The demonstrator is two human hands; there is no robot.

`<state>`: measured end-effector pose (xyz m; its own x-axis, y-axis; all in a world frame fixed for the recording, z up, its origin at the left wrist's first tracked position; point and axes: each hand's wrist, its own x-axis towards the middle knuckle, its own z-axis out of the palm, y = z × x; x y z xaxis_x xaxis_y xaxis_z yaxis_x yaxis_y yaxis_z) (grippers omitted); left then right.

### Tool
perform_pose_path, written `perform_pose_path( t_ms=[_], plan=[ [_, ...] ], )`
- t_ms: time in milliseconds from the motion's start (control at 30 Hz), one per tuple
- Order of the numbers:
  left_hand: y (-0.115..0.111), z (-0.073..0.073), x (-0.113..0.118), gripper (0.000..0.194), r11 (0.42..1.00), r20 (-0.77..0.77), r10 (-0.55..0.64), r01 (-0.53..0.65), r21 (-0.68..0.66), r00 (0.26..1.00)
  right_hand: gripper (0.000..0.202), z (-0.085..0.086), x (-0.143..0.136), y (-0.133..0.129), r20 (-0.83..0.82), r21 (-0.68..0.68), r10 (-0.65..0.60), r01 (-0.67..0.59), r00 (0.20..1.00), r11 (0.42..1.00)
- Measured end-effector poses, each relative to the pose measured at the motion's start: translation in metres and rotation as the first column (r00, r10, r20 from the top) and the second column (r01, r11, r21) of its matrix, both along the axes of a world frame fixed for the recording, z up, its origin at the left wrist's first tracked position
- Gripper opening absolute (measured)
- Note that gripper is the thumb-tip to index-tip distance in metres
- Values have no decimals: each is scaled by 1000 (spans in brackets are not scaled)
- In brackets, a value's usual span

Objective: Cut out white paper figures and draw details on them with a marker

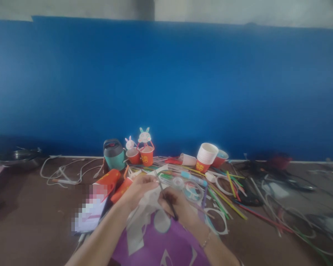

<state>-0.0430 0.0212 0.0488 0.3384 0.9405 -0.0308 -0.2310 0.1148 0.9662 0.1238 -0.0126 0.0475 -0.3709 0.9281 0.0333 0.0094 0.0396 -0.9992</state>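
Near the middle of the view, my left hand [142,187] is closed on white paper [135,232], which hangs down in cut strips. Just right of it, my right hand [175,205] grips dark scissors [170,207], their blades pointing up and away by the paper's upper edge. Below both hands lies a purple sheet [161,247] with a white round piece [162,221] and paper scraps on it. The fingertips of both hands are slightly blurred.
A phone [91,216] and orange packets lie left. Behind stand a teal container [114,157], red cups with bunny figures [144,136] and stacked paper cups [207,157]. Coloured sticks, tape rolls, a blue marker [194,178] and a cut-out sheet [224,225] lie right. White cables [77,181] run left.
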Motion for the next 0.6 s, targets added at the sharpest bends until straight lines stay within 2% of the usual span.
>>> perform_pose_path(
  t_ms=[300,600],
  plan=[
    [3,-3,-1,24,999,-30,33,-34,-35,999,21,0,0,0,3,-9,-6,6,1000,1000],
    [3,-2,-1,25,995,-17,73,-74,-64,997,26,-2,0,1,1,-18,-3,3,1000,1000]
  ],
)
